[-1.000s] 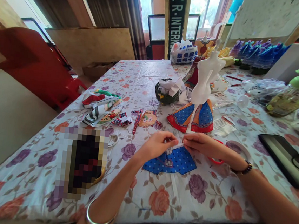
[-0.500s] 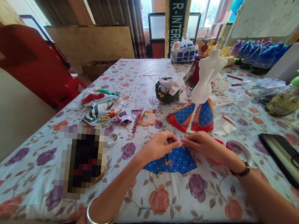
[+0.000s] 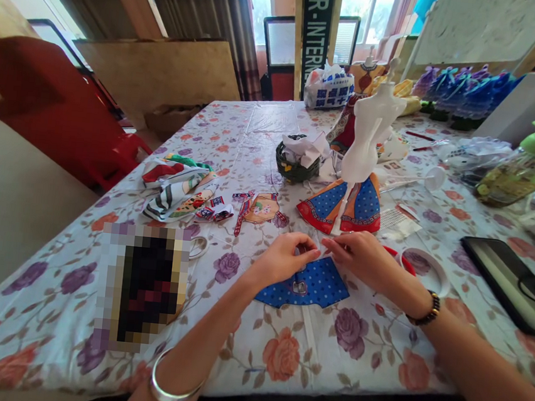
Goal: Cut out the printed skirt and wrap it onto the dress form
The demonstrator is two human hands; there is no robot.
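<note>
A blue dotted cloth piece (image 3: 318, 287) lies flat on the flowered tablecloth, with a small pale patch near its middle. My left hand (image 3: 288, 256) is over its upper left edge, thumb and fingers pinched together on something too small to make out. Close beside it, my right hand (image 3: 355, 250) is above the cloth's upper right edge, its fingertips also pressed together; what they hold is too small to name. Just behind my hands stands a white mannequin (image 3: 367, 134), with a blue, orange and red cloth piece (image 3: 366, 207) around its base.
Rolls of tape (image 3: 440, 274) lie right of my right hand, and a black-framed tray (image 3: 514, 287) farther right. Behind are a dark basket (image 3: 297, 170) and a plastic bag (image 3: 329, 90). Patterned cloths (image 3: 178, 192) and a blurred-out item (image 3: 150, 290) are at left.
My right hand has shifted slightly left and up, and its fingertips sit a little higher than before. My left hand keeps its pinch. The whole view has moved slightly.
</note>
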